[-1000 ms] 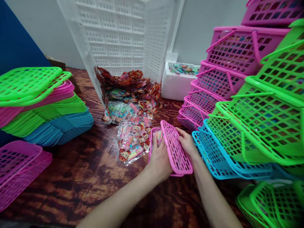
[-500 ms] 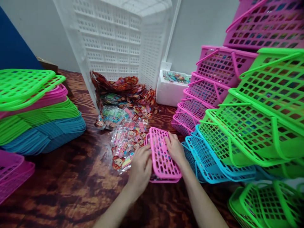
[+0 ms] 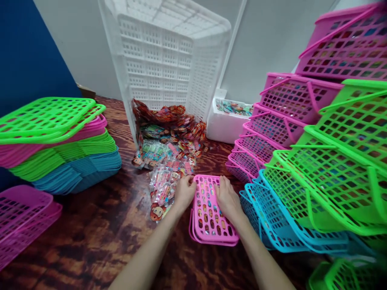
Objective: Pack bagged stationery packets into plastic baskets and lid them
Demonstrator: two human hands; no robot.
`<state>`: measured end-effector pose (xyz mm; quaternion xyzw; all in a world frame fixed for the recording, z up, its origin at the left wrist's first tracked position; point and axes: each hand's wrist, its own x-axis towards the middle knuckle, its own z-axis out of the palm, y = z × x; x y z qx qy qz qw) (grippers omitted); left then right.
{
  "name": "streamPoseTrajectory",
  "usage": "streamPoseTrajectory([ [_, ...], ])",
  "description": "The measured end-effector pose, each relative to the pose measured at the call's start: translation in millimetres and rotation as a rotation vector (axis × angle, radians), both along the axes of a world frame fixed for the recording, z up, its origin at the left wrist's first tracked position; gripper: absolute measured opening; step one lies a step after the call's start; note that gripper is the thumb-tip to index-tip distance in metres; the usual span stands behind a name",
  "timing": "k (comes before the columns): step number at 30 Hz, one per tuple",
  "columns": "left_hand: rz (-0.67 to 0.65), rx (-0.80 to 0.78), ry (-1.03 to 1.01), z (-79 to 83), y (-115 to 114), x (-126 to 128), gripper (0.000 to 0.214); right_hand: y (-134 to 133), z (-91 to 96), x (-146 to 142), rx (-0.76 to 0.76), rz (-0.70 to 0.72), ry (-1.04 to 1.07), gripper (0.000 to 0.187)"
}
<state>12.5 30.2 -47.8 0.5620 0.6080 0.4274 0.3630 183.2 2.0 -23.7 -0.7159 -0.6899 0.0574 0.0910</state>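
A pink perforated lid (image 3: 208, 213) lies over a small pink basket (image 3: 191, 231), whose handle hangs down at the left side. Packets show through the lid's slots. My left hand (image 3: 185, 192) has its fingers curled at the far left corner of the lid. Across the lid's right edge lies my right hand (image 3: 229, 198), its fingers bent and pressing on the top. Left of the basket, clear packets with cartoon figures (image 3: 163, 185) are spread on the table in a loose pile.
A big white crate (image 3: 157, 60) lies tipped on its side with packets spilling out. Behind is a white foam box (image 3: 225, 125). Filled pink baskets (image 3: 284, 125), green baskets (image 3: 329, 173) and a blue basket (image 3: 281, 221) are stacked right. Stacked lids (image 3: 81, 171) stand left, above purple baskets (image 3: 27, 213).
The lid has come down flatter over the basket, having been tilted before. My left hand has shifted from the basket's left side to the far corner. The view has turned a little left.
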Motion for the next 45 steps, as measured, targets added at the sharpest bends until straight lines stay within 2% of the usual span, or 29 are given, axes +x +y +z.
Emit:
streamPoseTrajectory([
  [4,-0.045,-0.002,-0.023,-5.7,0.0,-2.2,0.029,-1.5,2.7,-1.7,0.004,-0.005,0.045,0.052],
  [7,-0.071,-0.005,0.038,-4.7,2.8,-2.5,0.04,-5.6,4.8,-3.9,0.007,-0.048,0.075,0.053],
  [12,-0.086,0.056,0.266,5.8,-6.0,2.5,0.043,-7.9,1.0,3.8,0.034,-0.155,0.185,0.053],
  [17,-0.166,0.152,0.488,16.1,-21.4,5.5,0.047,-1.5,-14.2,28.7,0.113,-0.129,0.468,0.046],
  [22,-0.245,0.195,0.632,19.9,-14.1,5.0,0.042,-0.6,-25.5,37.7,0.171,-0.109,0.592,0.048],
  [26,-0.264,0.177,0.691,21.4,-11.2,4.7,0.038,-1.0,-24.0,37.3,0.199,-0.082,0.672,0.046],
  [31,-0.259,0.152,0.721,32.1,-9.5,4.8,0.028,21.2,-12.5,35.2,0.119,-0.188,0.808,0.019],
  [35,-0.268,0.095,0.698,42.1,13.0,11.9,0.012,41.6,-17.5,32.0,0.042,-0.176,0.999,0.035],
  [37,-0.263,0.036,0.646,39.7,27.5,16.0,0.01,43.7,-25.9,31.8,-0.046,-0.18,1.114,0.045],
  [39,-0.263,-0.028,0.571,30.4,39.0,18.3,0.018,42.2,-34.2,33.3,-0.125,-0.198,1.212,0.051],
  [45,-0.273,-0.082,0.306,-10.1,49.8,18.5,0.028,43.7,-46.6,41.0,-0.16,-0.228,1.363,0.044],
])
